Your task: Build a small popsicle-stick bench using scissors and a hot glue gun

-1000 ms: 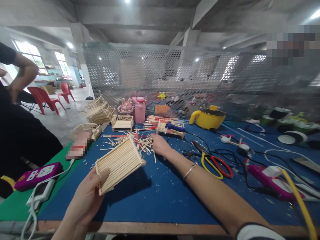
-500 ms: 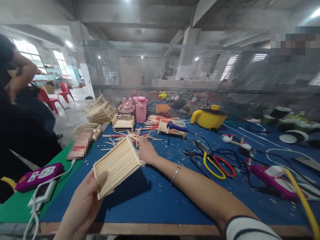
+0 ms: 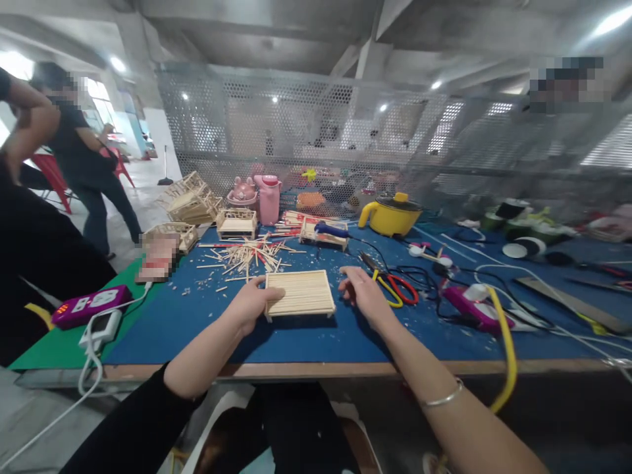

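At the centre of the frame, a light, brittle-looking stick panel (image 3: 299, 293) lies flat on the blue surface (image 3: 316, 332), best gripped by its stiffer edges, the left hand (image 3: 253, 304) pressing its left edge with loosely curled fingers, the right hand (image 3: 364, 297) open just beside it.

One camera sits on my head, looking forward and down across the desk (image 3: 316, 342) from its near edge, close above my arms, facing the mesh wall (image 3: 316, 131) behind it.
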`<action>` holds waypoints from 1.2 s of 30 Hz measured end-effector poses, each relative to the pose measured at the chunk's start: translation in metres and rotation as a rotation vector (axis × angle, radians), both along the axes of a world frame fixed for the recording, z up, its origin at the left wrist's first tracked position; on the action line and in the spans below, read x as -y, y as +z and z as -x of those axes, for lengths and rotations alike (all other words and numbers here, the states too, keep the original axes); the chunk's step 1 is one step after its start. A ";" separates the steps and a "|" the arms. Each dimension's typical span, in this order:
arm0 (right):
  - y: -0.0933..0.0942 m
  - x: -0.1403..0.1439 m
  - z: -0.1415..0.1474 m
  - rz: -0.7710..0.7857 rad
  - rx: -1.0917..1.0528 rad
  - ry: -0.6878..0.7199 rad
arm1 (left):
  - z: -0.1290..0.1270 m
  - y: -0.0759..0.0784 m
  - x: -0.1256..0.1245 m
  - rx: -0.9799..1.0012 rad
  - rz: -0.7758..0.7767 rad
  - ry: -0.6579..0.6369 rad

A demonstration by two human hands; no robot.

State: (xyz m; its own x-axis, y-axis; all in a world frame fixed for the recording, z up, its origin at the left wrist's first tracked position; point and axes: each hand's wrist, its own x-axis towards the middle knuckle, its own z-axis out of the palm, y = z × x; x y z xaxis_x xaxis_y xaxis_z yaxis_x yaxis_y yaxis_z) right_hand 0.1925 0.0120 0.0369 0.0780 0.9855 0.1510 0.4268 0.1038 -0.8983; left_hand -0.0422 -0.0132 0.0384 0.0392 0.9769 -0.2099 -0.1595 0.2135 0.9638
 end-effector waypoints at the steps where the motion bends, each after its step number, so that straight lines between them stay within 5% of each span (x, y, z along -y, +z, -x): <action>1: -0.005 0.009 0.000 -0.005 -0.030 0.009 | -0.002 -0.003 -0.005 -0.026 -0.004 0.017; 6: -0.026 0.030 0.003 -0.086 -0.018 0.074 | 0.007 -0.014 -0.016 -0.148 -0.059 0.152; 11: -0.029 0.034 0.009 -0.176 0.174 0.183 | 0.023 -0.021 0.012 -0.241 -0.215 0.297; 17: -0.024 0.039 0.016 -0.204 0.335 0.195 | 0.015 -0.038 0.044 -0.476 -0.467 0.233; 23: -0.027 0.038 0.013 -0.264 0.360 0.223 | 0.007 -0.034 0.033 -0.613 -0.501 0.195; 36: -0.027 0.043 0.011 -0.201 0.358 0.189 | 0.007 -0.040 0.035 -0.548 -0.510 0.258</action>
